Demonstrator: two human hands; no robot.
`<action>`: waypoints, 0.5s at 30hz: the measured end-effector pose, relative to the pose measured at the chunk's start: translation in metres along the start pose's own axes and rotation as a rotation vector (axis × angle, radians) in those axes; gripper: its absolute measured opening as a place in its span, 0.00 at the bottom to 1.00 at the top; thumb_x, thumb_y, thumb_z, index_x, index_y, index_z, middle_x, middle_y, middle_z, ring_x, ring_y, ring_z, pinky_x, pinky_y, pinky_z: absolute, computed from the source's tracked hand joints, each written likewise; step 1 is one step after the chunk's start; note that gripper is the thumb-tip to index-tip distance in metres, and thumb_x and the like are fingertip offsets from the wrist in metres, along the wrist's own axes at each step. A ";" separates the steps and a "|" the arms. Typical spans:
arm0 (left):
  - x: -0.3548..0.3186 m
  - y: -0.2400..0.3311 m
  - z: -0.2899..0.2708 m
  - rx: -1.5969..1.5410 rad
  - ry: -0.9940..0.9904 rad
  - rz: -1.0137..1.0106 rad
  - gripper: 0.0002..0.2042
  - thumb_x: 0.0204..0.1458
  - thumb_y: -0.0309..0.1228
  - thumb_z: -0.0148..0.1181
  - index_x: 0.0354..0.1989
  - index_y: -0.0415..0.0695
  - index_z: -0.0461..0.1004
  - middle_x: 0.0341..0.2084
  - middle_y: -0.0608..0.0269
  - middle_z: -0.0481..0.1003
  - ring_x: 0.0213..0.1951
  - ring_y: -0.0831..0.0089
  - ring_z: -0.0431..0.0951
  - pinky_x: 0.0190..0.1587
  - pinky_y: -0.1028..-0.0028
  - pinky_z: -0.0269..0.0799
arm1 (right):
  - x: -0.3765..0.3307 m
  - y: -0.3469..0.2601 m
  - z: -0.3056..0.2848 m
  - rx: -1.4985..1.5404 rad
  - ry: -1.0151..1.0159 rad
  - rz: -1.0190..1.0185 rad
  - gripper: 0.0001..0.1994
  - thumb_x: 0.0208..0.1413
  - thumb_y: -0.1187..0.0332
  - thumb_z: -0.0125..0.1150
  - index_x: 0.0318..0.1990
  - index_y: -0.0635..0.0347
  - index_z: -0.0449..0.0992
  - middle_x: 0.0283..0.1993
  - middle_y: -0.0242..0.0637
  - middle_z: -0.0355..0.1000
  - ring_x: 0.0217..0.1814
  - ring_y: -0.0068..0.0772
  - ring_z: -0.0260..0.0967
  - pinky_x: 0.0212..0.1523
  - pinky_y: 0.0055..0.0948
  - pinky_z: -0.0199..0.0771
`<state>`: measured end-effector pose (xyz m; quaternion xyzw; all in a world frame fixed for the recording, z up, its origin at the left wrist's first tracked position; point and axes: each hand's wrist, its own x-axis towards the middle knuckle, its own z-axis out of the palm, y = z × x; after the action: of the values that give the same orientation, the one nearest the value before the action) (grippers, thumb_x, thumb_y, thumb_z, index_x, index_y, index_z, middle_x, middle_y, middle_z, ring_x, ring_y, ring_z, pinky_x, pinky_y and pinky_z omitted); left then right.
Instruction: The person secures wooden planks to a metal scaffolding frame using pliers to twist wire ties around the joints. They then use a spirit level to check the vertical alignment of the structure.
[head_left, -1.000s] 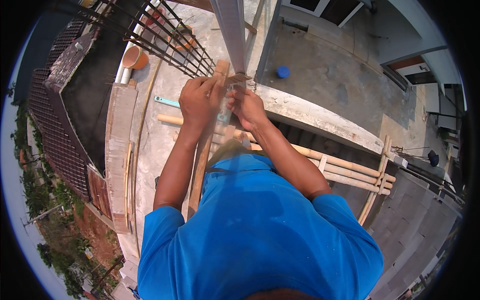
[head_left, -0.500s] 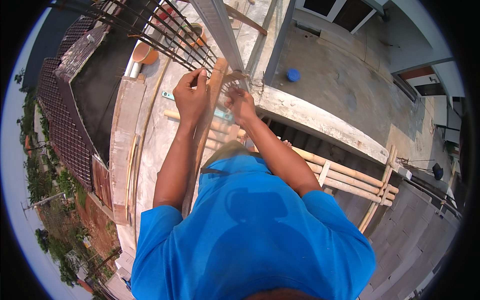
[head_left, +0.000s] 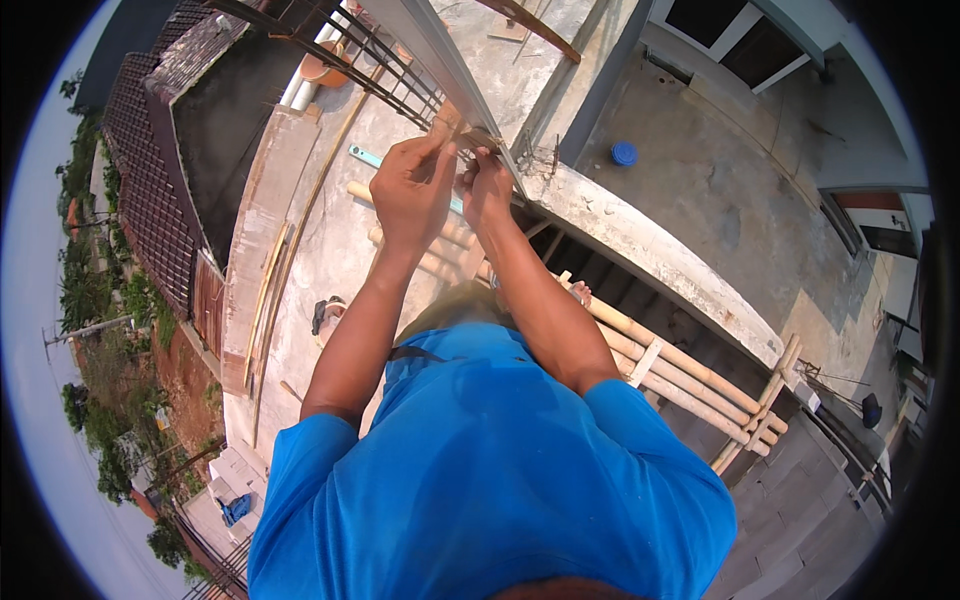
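Note:
My left hand (head_left: 412, 190) is raised ahead of me, thumb and fingers closed together at a brown wooden board (head_left: 447, 122). Close beside it, my right hand (head_left: 487, 188) has its fingers curled in near the foot of a pale grey metal beam (head_left: 425, 50). The fingers hide whatever small thing may be between them. Only the board's upper end shows beyond my left fingertips. A turquoise spirit level (head_left: 364, 156) lies behind my left hand, partly covered by it.
Steel reinforcing bars (head_left: 385, 75) stick out past my left hand. Bamboo poles (head_left: 680, 370) are lashed together over a drop at right, beside a concrete ledge (head_left: 640, 235). A blue bucket (head_left: 624, 153) stands on the lower floor. Tiled roofs (head_left: 150, 190) lie beyond the left edge.
My hands have come closer together, the left shifting right and slightly down. The board's long lower length, seen beside my left arm before, no longer shows. The whole view has shifted.

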<state>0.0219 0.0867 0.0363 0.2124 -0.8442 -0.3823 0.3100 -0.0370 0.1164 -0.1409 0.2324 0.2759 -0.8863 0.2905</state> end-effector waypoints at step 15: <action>-0.045 0.012 0.092 -0.414 0.304 -0.565 0.19 0.66 0.25 0.64 0.64 0.34 0.73 0.44 0.56 0.82 0.30 0.81 0.80 0.32 0.79 0.76 | 0.008 -0.031 -0.036 -0.519 -0.357 -0.025 0.11 0.72 0.65 0.53 0.44 0.62 0.78 0.40 0.42 0.78 0.36 0.32 0.75 0.36 0.32 0.77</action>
<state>-0.0101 0.1685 -0.0184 0.4240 -0.6017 -0.5792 0.3502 -0.0538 0.1565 -0.1615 -0.0120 0.4405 -0.8166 0.3729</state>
